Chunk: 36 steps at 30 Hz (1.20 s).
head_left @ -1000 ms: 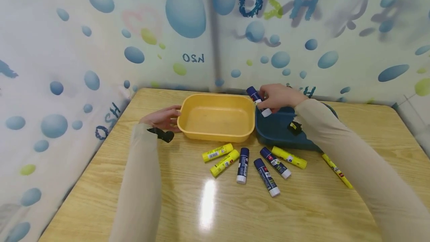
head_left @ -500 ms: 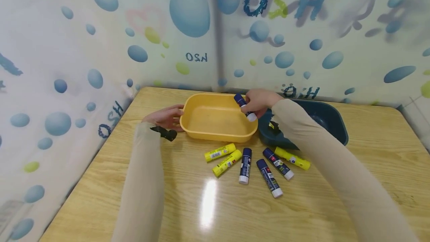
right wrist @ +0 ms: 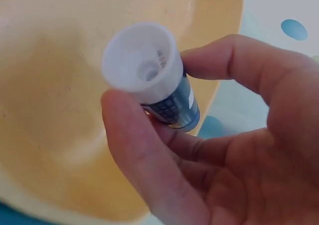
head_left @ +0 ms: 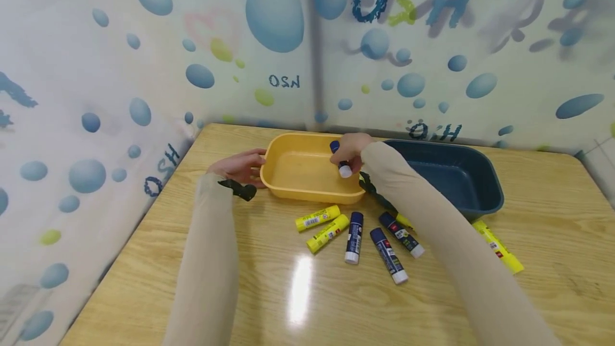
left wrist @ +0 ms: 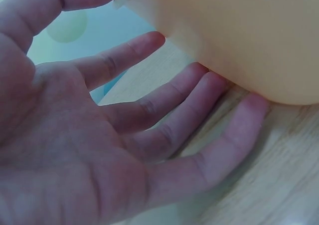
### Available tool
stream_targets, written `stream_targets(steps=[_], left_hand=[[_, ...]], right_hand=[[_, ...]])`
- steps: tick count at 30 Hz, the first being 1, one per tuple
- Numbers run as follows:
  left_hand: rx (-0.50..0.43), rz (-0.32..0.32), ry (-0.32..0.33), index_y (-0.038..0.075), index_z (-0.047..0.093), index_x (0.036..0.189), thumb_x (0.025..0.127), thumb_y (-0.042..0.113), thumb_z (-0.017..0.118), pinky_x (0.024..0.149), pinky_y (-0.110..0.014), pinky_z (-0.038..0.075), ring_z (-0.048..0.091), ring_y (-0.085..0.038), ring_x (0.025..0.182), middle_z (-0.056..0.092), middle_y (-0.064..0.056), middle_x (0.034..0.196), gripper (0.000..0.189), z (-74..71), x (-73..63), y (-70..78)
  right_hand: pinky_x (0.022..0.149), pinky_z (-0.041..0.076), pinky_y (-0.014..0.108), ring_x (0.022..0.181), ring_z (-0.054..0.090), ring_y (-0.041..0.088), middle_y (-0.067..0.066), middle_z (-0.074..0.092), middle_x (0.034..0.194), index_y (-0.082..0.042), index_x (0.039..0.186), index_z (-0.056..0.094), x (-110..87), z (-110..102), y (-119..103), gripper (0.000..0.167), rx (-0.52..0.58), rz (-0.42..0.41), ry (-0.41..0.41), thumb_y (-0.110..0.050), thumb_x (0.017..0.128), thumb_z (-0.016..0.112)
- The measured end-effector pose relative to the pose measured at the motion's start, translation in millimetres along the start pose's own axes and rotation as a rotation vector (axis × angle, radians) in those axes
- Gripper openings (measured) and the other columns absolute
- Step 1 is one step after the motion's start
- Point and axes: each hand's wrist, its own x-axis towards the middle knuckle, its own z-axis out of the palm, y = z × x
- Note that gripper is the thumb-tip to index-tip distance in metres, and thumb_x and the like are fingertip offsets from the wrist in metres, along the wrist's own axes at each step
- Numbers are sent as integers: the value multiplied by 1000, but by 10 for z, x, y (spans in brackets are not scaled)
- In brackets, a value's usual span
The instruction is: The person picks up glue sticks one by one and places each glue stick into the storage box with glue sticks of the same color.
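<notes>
Over the right half of the yellow basin (head_left: 307, 194), my right hand (head_left: 353, 148) pinches a dark blue glue stick (head_left: 344, 168) between thumb and fingers. In the right wrist view the hollow white base of this glue stick (right wrist: 142, 65) faces the camera, with the basin's yellow inside behind it. My left hand (head_left: 240, 167) is at the basin's left end. Seen from the left wrist, its fingers (left wrist: 184, 120) are spread and loosely bent, with fingertips against the yellow wall and the thumb tip at the rim.
A dark blue basin (head_left: 497, 196) stands against the yellow one, partly behind my right sleeve. In front lie yellow glue sticks (head_left: 328, 233) and blue glue sticks (head_left: 388, 255), several in all. One yellow glue stick (head_left: 498, 247) lies right of that sleeve. A patterned wall (head_left: 230, 41) rises behind the table.
My right hand has carried the blue glue stick leftward from above the dark blue basin to inside the yellow basin's outline, lower now. The left hand stays at the yellow basin's end.
</notes>
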Motion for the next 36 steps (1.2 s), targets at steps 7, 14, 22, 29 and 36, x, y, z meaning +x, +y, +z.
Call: stream_targets(steps=[7, 14, 22, 29, 36], left_hand=[[7, -6, -6, 12, 20, 150, 100, 9, 41, 91, -46, 48, 46, -29, 112, 35, -17, 136, 55, -6, 5, 6], [52, 11, -33, 10, 18, 151, 100, 8, 40, 89, -45, 49, 48, -27, 109, 37, -18, 132, 56, -44, 20, -3], [81, 8, -36, 10, 19, 151, 99, 8, 42, 89, -46, 49, 50, -28, 109, 37, -18, 133, 57, -33, 11, 12], [75, 5, -21, 10, 23, 148, 100, 7, 41, 89, -47, 49, 50, -28, 109, 39, -18, 132, 51, -5, 19, 6], [118, 18, -49, 10, 17, 151, 99, 9, 42, 91, -48, 48, 51, -29, 110, 37, -20, 135, 58, -54, 34, 3]], right_hand=[[49, 47, 16, 53, 58, 11, 5, 59, 69, -1, 88, 64, 123, 58, -58, 21, -39, 4, 16, -21, 83, 60], [51, 38, 19, 56, 46, 12, 2, 52, 67, -5, 78, 63, 216, 104, -101, 10, -36, 37, -24, -13, 83, 59], [53, 36, 21, 62, 44, 14, 2, 48, 69, -5, 87, 67, 201, 127, -152, 12, -35, 86, -18, -15, 86, 61], [56, 35, 22, 67, 44, 16, 4, 48, 77, -4, 89, 64, 110, 115, -146, 11, 13, 117, -60, -12, 86, 58], [61, 43, 22, 76, 51, 17, 10, 61, 104, -3, 117, 64, 78, 40, -113, 35, -19, 117, -48, -25, 92, 58]])
